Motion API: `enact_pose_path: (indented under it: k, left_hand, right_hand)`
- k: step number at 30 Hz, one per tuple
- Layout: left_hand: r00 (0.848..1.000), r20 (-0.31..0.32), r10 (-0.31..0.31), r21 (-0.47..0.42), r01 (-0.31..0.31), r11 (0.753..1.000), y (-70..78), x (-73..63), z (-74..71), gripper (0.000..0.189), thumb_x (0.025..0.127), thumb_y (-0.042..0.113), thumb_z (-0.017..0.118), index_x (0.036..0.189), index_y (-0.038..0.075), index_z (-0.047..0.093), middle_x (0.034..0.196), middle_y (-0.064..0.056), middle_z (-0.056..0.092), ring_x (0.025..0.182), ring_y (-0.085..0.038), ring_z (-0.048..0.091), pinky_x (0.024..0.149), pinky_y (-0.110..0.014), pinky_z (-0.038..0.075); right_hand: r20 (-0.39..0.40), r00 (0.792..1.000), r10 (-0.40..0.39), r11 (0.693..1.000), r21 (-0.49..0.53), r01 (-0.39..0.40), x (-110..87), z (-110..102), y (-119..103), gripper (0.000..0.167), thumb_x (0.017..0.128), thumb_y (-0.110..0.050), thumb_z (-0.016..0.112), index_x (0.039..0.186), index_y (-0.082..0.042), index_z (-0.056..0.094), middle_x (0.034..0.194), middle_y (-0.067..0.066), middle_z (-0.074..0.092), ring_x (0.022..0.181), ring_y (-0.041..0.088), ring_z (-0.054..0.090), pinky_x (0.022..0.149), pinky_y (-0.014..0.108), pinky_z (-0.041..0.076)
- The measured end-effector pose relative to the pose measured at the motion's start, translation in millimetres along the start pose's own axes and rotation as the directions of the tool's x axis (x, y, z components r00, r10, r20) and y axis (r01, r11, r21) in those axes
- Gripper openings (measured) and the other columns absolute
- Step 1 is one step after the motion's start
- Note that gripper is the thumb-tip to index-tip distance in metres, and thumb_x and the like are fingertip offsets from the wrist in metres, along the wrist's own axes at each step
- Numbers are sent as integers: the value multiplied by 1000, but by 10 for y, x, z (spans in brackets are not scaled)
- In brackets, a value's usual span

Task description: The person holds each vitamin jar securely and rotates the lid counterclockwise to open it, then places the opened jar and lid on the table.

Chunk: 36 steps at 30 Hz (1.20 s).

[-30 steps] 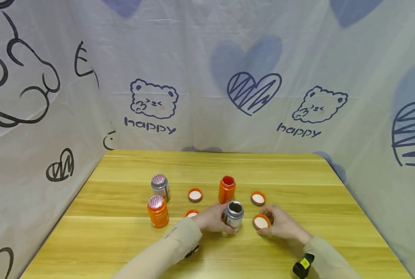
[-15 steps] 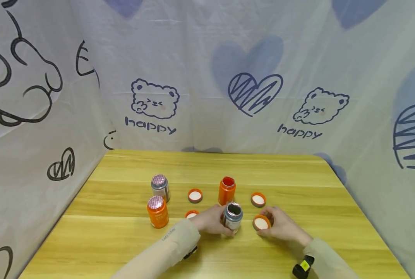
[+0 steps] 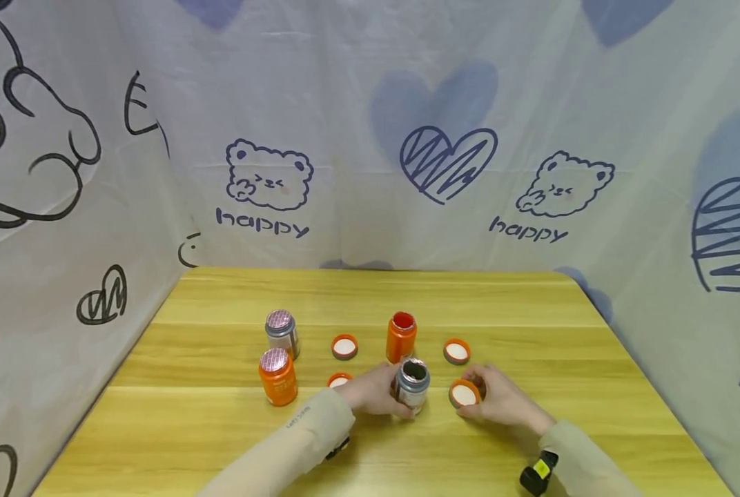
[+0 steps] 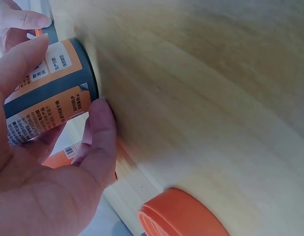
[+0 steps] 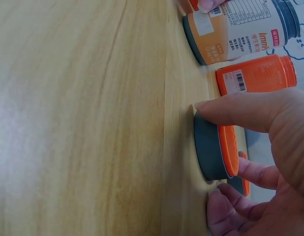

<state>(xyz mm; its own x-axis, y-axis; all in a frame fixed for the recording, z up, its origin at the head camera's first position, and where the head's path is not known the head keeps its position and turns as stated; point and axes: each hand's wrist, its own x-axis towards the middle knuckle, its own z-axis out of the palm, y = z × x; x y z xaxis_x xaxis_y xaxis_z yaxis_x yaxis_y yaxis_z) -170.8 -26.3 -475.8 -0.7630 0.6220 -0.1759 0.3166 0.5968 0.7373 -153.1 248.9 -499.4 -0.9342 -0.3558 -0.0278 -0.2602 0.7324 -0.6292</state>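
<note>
In the head view my left hand (image 3: 373, 392) grips an opened grey jar (image 3: 412, 393) from its left side. The jar stands upright, with its mouth uncovered and dark inside. Its orange and grey label (image 4: 48, 108) faces the left wrist camera, with thumb and fingers around it. To the right, my right hand (image 3: 500, 402) holds an orange and grey screw lid (image 3: 464, 394) by its edge. That lid lies on the table, its white lining up. In the right wrist view the thumb is on the lid's near side (image 5: 209, 147), with fingers on the far side.
An uncovered orange jar (image 3: 401, 338) stands just behind the grey one. Two foil-sealed jars, one grey (image 3: 281, 334) and one orange (image 3: 277, 377), stand on the left. Other upturned lids lie at the back right (image 3: 456, 351), in the middle (image 3: 344, 347) and behind the left hand (image 3: 339, 380).
The grey jar in my left hand has shifted very slightly left and nearer. My right hand stays on the lid. The head view has swung a little.
</note>
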Motion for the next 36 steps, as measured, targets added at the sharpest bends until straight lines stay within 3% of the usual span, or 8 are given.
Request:
enact_pose_path:
  k: [8, 13, 18, 23, 25, 28, 33, 36]
  left_hand:
    - [999, 25, -21, 54, 20, 998, 35, 3, -51, 72, 76, 22, 88, 136, 12, 48, 127, -9, 61, 122, -25, 56, 110, -43, 43]
    - [997, 79, -25, 52, 21, 998, 38, -19, -196, 72, 78, 23, 86, 136, 10, 45, 127, -9, 57, 117, -24, 56, 104, -42, 46]
    - [997, 80, -13, 102, 5, 995, 103, -178, -563, 73, 85, 24, 79, 146, 10, 42, 137, -14, 55, 118, -29, 60, 100, -43, 50]
    - [993, -80, 86, 171, -71, 983, 178, -354, -1051, 55, 95, 24, 68, 143, 6, 49, 141, -16, 58, 127, -34, 57, 107, -50, 47]
    - [975, -188, 121, 214, -80, 974, 195, -423, -1247, 50, 97, 27, 65, 141, 6, 53, 141, -15, 59, 129, -34, 56, 110, -50, 45]
    - [928, -346, 136, 273, -39, 961, 211, -532, -1519, 50, 99, 33, 61, 142, 8, 53, 146, -13, 56, 134, -34, 52, 114, -52, 41]
    - [831, -529, 169, 366, 44, 929, 144, -695, -1882, 57, 101, 40, 56, 149, 12, 45, 155, -14, 45, 143, -37, 42, 118, -58, 33]
    - [760, -610, 226, 446, 93, 890, 20, -772, -2035, 58, 101, 41, 55, 150, 11, 44, 155, -17, 43, 144, -39, 39, 119, -61, 29]
  right_hand:
    - [-38, 996, 78, 997, -10, -78, -32, -11, -33, 62, 68, -32, 93, 114, -4, 61, 103, 7, 61, 90, 17, 52, 77, 28, 43]
    - [-31, 997, 68, 993, 94, -65, -59, -119, -59, 60, 77, -30, 87, 119, 1, 56, 101, 13, 56, 88, 21, 50, 74, 25, 41]
    - [-42, 999, 28, 992, 127, -22, -33, -386, -90, 55, 90, -29, 75, 130, 2, 51, 117, 25, 53, 99, 31, 56, 82, 35, 49]
    - [-131, 991, 14, 999, 54, -7, 49, -702, -185, 52, 100, -31, 62, 138, 0, 47, 133, 30, 49, 117, 46, 54, 91, 53, 51]
    - [-180, 984, 0, 1000, 17, 3, 109, -824, -238, 54, 101, -32, 59, 141, 1, 44, 135, 31, 47, 121, 46, 51, 94, 57, 49]
    - [-251, 967, -31, 999, -49, 19, 195, -987, -303, 59, 103, -35, 55, 146, 2, 40, 138, 32, 45, 125, 48, 47, 98, 62, 44]
    - [-363, 929, -77, 983, -185, 10, 290, -1181, -345, 67, 104, -40, 51, 152, 2, 33, 146, 35, 36, 132, 52, 40, 104, 69, 36]
    - [-450, 882, -142, 964, -265, 21, 353, -1236, -333, 68, 102, -39, 53, 152, 2, 32, 149, 34, 33, 135, 53, 35, 107, 71, 32]
